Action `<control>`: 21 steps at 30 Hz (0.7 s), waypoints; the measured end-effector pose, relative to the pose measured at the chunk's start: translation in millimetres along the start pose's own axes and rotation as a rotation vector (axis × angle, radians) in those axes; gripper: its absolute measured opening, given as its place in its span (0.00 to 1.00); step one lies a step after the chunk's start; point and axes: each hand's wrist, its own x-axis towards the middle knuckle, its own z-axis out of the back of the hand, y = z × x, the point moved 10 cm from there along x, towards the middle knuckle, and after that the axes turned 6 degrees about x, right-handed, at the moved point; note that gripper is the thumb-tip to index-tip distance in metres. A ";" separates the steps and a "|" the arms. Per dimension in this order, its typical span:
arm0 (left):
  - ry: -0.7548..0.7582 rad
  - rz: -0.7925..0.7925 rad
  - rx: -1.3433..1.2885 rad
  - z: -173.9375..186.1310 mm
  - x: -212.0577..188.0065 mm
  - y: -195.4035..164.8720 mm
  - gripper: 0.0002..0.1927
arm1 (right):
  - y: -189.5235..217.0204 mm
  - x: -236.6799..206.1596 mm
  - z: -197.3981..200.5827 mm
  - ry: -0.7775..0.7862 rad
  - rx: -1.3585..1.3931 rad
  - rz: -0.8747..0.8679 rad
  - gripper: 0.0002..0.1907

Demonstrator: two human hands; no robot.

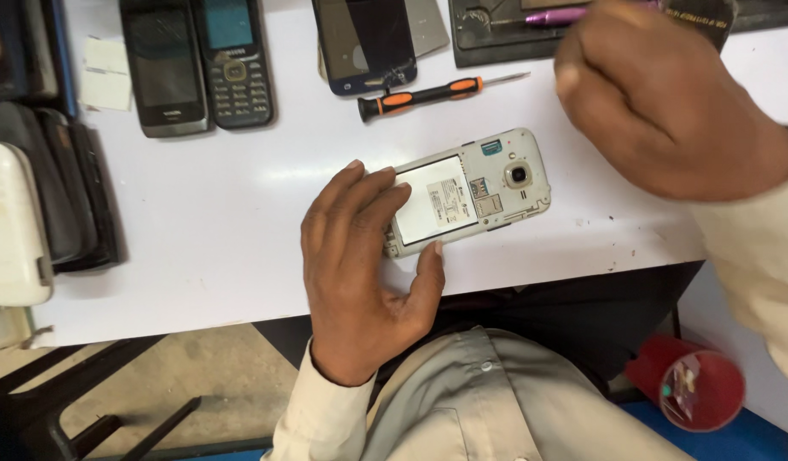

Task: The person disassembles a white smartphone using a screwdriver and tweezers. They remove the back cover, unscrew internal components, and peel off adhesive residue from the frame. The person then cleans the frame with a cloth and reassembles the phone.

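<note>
Left hand (360, 256) gripping opened phone (469, 192) near table (215, 222) edge, right hand (667, 102) fisted above, apart

Cream long sleeves (313, 414), buttoned beige shirt (488, 401).

An opened smartphone (468, 193) lay back-up on the white worktop (215, 213), its battery bearing a white rectangular label (437, 201). At the far edge stood two keypad phones, one with a dark screen (161, 55), one with a teal screen (228, 23), beside a cracked black screen panel (364, 43).
</note>
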 end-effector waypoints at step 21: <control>0.003 -0.007 -0.023 -3.9 -4.3 -1.2 0.29 | -12.2 -12.0 -27.0 0.169 -0.057 -0.102 0.07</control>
